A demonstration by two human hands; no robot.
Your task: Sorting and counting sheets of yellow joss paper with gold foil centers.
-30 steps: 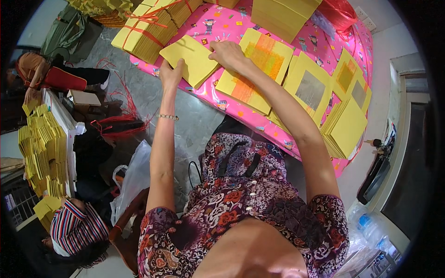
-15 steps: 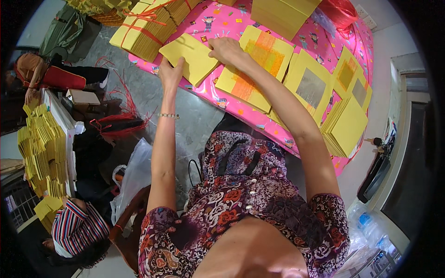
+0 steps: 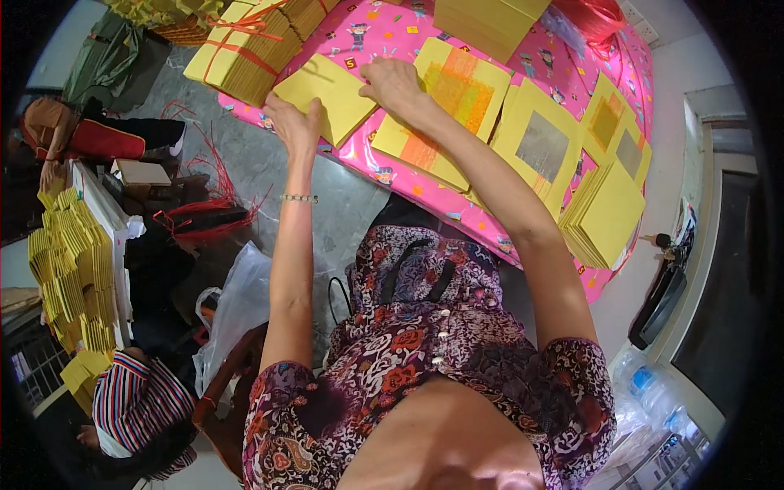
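Observation:
A small stack of plain yellow paper sheets (image 3: 331, 90) lies on the pink table cover between my two hands. My left hand (image 3: 296, 126) grips its near left edge, with the thumb over the top sheet and the fingers along the side. At the stack's right edge is my right hand (image 3: 396, 86), its fingers curled and the thumb against the paper; the fingertips are partly hidden. Just under my right forearm lies a yellow stack with an orange printed patch (image 3: 457, 94). Beside it is a yellow stack with a silver square (image 3: 541, 147).
Yellow bundles tied with red strips (image 3: 245, 49) stand at the far left of the pink-covered table (image 3: 359, 163). More yellow paper (image 3: 608, 216) lies at the right. To the left, two other people sit by a table heaped with folded yellow paper (image 3: 73, 261). Red strips (image 3: 216, 184) litter the floor.
My left hand has shifted slightly along the stack's left edge, its fingers further round the corner. My right hand stays at the right edge. The whole view has shifted a little.

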